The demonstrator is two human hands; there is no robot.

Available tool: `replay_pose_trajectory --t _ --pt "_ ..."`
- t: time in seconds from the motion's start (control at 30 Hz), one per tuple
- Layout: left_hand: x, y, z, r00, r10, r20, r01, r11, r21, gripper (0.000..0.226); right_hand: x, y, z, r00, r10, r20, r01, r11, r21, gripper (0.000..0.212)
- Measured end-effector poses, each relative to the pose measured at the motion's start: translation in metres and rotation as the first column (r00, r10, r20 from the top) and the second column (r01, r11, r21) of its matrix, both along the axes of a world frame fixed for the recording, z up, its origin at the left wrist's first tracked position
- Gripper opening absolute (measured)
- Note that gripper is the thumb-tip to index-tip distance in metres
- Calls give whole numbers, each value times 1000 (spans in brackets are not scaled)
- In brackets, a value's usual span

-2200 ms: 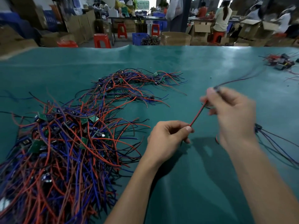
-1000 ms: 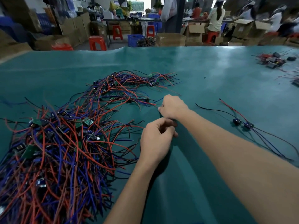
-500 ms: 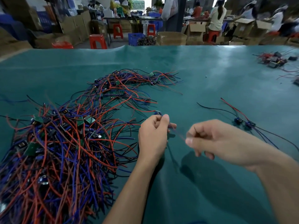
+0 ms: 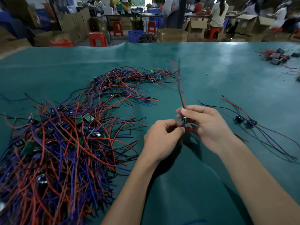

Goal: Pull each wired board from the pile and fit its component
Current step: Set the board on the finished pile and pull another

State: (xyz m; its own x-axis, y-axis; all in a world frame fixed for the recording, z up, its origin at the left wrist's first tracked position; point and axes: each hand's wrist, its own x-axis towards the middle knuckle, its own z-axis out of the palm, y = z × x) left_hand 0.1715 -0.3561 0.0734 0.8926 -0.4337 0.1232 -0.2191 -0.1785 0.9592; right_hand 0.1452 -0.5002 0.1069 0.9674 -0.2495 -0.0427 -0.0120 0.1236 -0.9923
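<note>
Two hands meet over the mat (image 4: 211, 184). Right hand (image 4: 206, 125) pinches a small board (image 4: 185, 119), wires upward, likely steadying it; left hand (image 4: 164, 137) pinches its lower wire. Pile (image 4: 56, 143) lies left; two boards (image 4: 245, 120) apart, right, probably done.

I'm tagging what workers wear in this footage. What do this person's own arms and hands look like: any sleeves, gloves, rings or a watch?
Both forearms are bare as far as the frame shows, with no sleeve in view. The left hand and right hand wear no gloves. No watch, bracelet or ring shows on the visible wrists and fingers. Nails look short and unpainted.
</note>
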Motion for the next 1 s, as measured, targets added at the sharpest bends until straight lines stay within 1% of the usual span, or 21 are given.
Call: replay_pose_trajectory --t 0.1,0.17,0.23,0.3,0.33,0.37,0.4,0.5,0.57,0.63,0.7,0.77,0.8,0.83,0.87,0.9,0.97,1.0 --pt "-1 -1 -1 1000 -1 -24 0 1000 -22 36 -2 -5 -4 996 -56 64 56 998 3 10" --pt "0 -1 -2 1000 3 -24 -4 999 -36 37 -3 -2 -6 991 -79 110 74 996 43 14" --pt "1 0 -2 1000 12 -24 -14 997 -69 28 -2 1 -9 984 -88 153 84 996 33 15" --pt "1 -1 -4 999 36 -40 -40 991 -128 11 0 3 -12 979 -72 188 69 997 23 14" --pt "1 -1 -4 998 49 -48 -55 986 -155 7 0 4 -12 978 -62 197 58 998 29 14" --pt "1 -1 -4 997 62 -48 -70 983 -171 10 -1 4 -12 978 -60 199 55 998 27 13" --pt "2 -1 -5 997 67 -41 -74 982 -177 12 -1 3 -12 978 -68 199 68 998 7 13" --pt "2 -1 -4 998 59 -3 -59 986 -154 15 -1 -5 -8 966 -147 215 180 973 -143 15" --pt "2 -1 -4 999 51 -13 -52 987 -154 13 -1 -14 -4 947 -225 229 269 946 -180 16" --pt "1 0 -4 999 46 -27 -50 987 -153 12 -2 -28 1 909 -340 240 379 914 -143 15" --pt "0 0 -3 998 51 -24 -54 988 -146 15 -4 -43 3 834 -503 230 526 849 -51 17" --pt "0 0 -3 996 90 -12 -91 981 -172 20 -7 -56 3 714 -684 149 681 728 83 20" --pt "0 0 -3 991 131 -13 -131 971 -200 21 -8 -59 3 661 -746 83 734 666 135 21" --pt "2 0 -3 984 179 -22 -179 955 -235 20 -8 -58 2 642 -767 18 755 635 164 22" --pt "3 0 -3 974 225 -41 -227 934 -275 19 -7 -52 0 661 -750 -29 743 648 169 23" --pt "4 -1 -3 964 258 -61 -264 912 -315 18 -5 -43 -2 706 -707 -44 706 697 124 23" --pt "4 -1 -3 957 280 -70 -286 891 -351 17 -2 -17 -9 828 -560 12 559 825 -86 26" --pt "4 -1 -2 963 266 -49 -267 902 -339 18 -3 -1 -10 891 -451 53 453 873 -184 28"
